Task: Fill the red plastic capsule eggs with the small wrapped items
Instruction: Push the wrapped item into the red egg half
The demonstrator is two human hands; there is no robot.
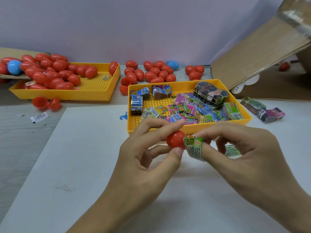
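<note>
Red capsule half (175,140): held above the near middle of the counter, just this side of the right-hand tray; its open end faces right, against a green wrapper.
Green wrapped item (193,145): touching the capsule half's open end, bent over a fingertip of the right hand; whether any part is already inside cannot be told.
Left hand (148,152): its grip is grasping the red capsule half, thumb below and fingers above and behind.
Right hand (244,157): its grip is pinching the green wrapped item between thumb and fingers; a second green wrapper (233,150) shows tucked behind its curled fingers.
Right yellow tray (133,130): just beyond the hands, holding a loose heap of small wrapped items (190,111) in blue, pink and green, plus banded bundles (210,95) at its far right.
Left yellow tray (94,95): far left, with a pile of closed red eggs (55,73) and one blue egg (14,67) at the pile's far left edge.
Loose red eggs (154,71): on the counter beyond the right tray, one blue egg (173,65) among them.
Open red halves (45,103): on the counter, just near of the left tray.
Bundles outside the tray (262,110): to the right of the right tray.
Cardboard box (262,52): far right, tilted.
White sheet (84,157): on the counter (20,132), beneath both hands.
</note>
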